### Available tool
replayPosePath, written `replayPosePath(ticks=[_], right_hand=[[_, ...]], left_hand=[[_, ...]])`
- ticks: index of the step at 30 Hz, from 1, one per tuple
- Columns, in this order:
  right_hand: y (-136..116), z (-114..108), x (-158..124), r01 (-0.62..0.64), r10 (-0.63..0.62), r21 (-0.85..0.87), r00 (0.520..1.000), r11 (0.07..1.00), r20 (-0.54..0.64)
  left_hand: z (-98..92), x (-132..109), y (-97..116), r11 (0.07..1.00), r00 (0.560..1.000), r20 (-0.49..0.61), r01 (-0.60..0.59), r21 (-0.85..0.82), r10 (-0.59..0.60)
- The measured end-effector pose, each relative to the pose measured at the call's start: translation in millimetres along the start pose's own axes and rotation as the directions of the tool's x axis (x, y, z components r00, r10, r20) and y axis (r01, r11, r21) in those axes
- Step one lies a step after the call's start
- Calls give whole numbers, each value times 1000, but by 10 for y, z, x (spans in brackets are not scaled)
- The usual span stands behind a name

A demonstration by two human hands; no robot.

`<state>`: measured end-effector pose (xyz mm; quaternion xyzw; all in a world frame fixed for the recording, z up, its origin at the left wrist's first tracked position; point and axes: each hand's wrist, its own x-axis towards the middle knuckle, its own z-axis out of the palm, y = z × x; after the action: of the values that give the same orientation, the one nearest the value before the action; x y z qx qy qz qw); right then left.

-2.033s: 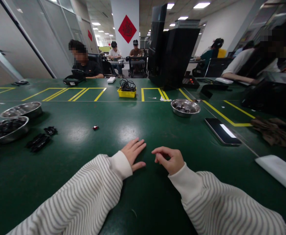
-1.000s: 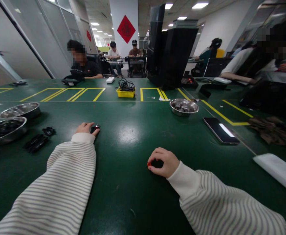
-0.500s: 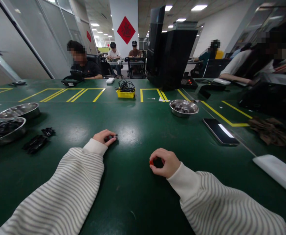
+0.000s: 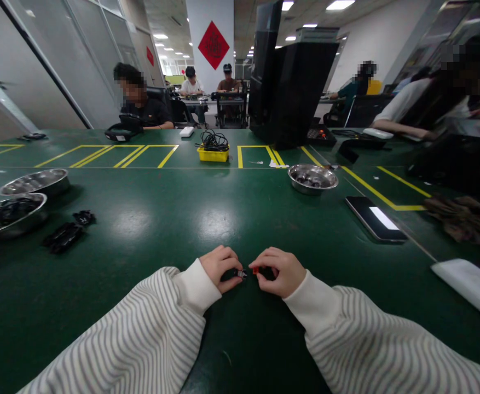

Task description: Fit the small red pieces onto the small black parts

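Observation:
Near the middle of the green table, my left hand (image 4: 222, 268) pinches a small dark and silvery part (image 4: 242, 273) between thumb and fingers, its end sticking out to the right. Just across a narrow gap, my right hand (image 4: 279, 272) holds a small orange-red piece (image 4: 255, 270) at its fingertips. The two pieces face each other and look apart. Both are too small to make out in detail.
Two metal bowls (image 4: 38, 183) and black parts (image 4: 64, 236) lie at the left. A metal bowl (image 4: 312, 179), a phone (image 4: 375, 219) and a white object (image 4: 467, 290) are at the right. A yellow box (image 4: 213, 154) holds cables. People sit around.
My left hand has moved right and nearer to me with the dark part, and is now close beside my right hand. My right hand has barely moved.

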<state>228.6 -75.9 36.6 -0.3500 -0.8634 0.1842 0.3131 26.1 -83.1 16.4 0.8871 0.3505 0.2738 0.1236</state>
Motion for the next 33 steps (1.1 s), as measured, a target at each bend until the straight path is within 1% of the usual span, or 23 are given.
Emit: replayPosePath(ticks=[4, 7, 11, 15, 18, 23, 26, 29, 31, 33], right_hand=[[-12, 3, -2, 51, -51, 0, 999, 999, 8], [-23, -1, -12, 52, -52, 41, 999, 998, 13], [-36, 2, -26, -38, 36, 138, 999, 990, 17], [-61, 29, -39, -118, 117, 249, 993, 961, 18], [-84, 63, -50, -173, 171, 327, 985, 929, 36], [-107, 89, -54, -251, 252, 476, 966, 843, 63], [-119, 71, -48, -251, 257, 467, 965, 847, 52], [-129, 48, -43, -210, 210, 415, 977, 885, 44], [-131, 39, -41, -172, 182, 393, 983, 903, 13], [-130, 37, -41, -162, 190, 395, 981, 904, -31]], left_hand=[[2, -3, 8, 1000, 999, -22, 24, 0, -24], [-8, 5, 47, 1000, 998, -55, 31, 3, -31], [-40, 21, 126, 1000, 992, -129, 16, -16, -18], [-57, 22, 190, 1000, 982, -191, 8, -19, -12], [-55, 21, 202, 1000, 981, -193, -6, 1, 6], [-50, 29, 174, 999, 982, -186, -32, 19, 35], [-53, 35, 169, 999, 983, -178, -38, 20, 41], [-56, 39, 180, 999, 981, -189, -36, 15, 38], [-57, 40, 192, 999, 980, -198, -29, 13, 31], [-60, 39, 203, 1000, 979, -204, -13, 12, 15]])
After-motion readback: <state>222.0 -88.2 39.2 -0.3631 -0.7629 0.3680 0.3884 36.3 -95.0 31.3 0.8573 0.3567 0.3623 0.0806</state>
